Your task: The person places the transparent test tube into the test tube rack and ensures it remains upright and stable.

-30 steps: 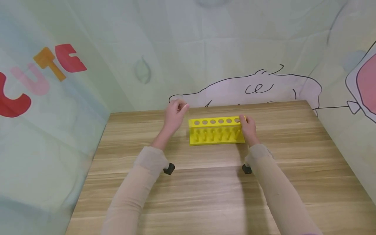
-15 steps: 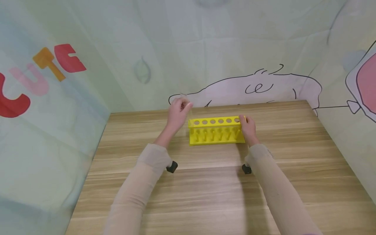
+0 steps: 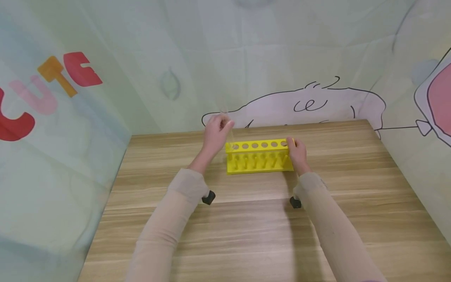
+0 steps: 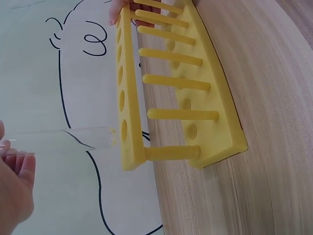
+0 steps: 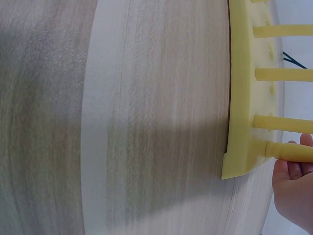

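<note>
A yellow test tube rack (image 3: 260, 156) stands on the wooden table, with a row of round holes along its top bar and upright pegs below. My left hand (image 3: 216, 131) pinches a clear glass test tube (image 4: 83, 139) above the rack's left end. In the left wrist view the tube's rounded tip is right at the hole nearest that end. At the rack's right end my right hand (image 3: 298, 154) grips the top bar and end post; the right wrist view shows its fingers (image 5: 288, 171) at that post.
The wooden table (image 3: 246, 235) reaches back to a pale curtain (image 3: 211, 58) printed with line drawings and coloured letters. A small black block (image 3: 208, 197) sits at the left wrist, another black block (image 3: 295, 202) at the right.
My left hand has moved a little right and up with the test tube, bringing the tube's lower end to the rack's left end hole. The right hand and the rack have hardly moved.
</note>
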Demonstrator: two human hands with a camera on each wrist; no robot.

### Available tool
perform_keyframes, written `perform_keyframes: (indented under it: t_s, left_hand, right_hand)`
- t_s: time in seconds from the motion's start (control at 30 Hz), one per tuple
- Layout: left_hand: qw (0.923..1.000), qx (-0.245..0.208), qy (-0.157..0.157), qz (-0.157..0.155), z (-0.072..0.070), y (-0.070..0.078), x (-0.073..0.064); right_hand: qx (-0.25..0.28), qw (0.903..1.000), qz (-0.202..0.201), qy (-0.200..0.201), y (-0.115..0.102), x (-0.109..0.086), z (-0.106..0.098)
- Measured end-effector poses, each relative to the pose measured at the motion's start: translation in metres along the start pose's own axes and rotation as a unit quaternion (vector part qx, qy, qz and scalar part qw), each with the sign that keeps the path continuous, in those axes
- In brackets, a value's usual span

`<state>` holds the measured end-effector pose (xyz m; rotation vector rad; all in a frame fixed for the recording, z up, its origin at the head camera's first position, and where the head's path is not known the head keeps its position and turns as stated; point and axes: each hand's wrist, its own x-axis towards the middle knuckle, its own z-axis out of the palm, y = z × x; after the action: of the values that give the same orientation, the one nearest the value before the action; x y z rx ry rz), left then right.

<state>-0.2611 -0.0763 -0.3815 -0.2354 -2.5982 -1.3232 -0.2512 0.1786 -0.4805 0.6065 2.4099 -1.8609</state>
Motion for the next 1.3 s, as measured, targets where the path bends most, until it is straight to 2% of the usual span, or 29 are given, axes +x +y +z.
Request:
perform_keyframes:
  t_s: [0.7,0.93,1.3]
  left_hand:
    - [0.9994,0.031,-0.01,0.008,0.01,0.004,0.003]
    - [0.9994,0.034,0.0,0.003,0.013,0.003,0.004]
    - [0.9993,0.036,0.009,0.003,0.016,-0.001,0.004]
  right_hand:
    - [-0.005,0.9999,0.005,-0.008,-0.001,-0.001,0.0]
    - [-0.008,0.9999,0.006,-0.011,-0.001,-0.001,-0.002]
    - [-0.003,1.0,0.003,0.007,-0.001,0.0,0.0]
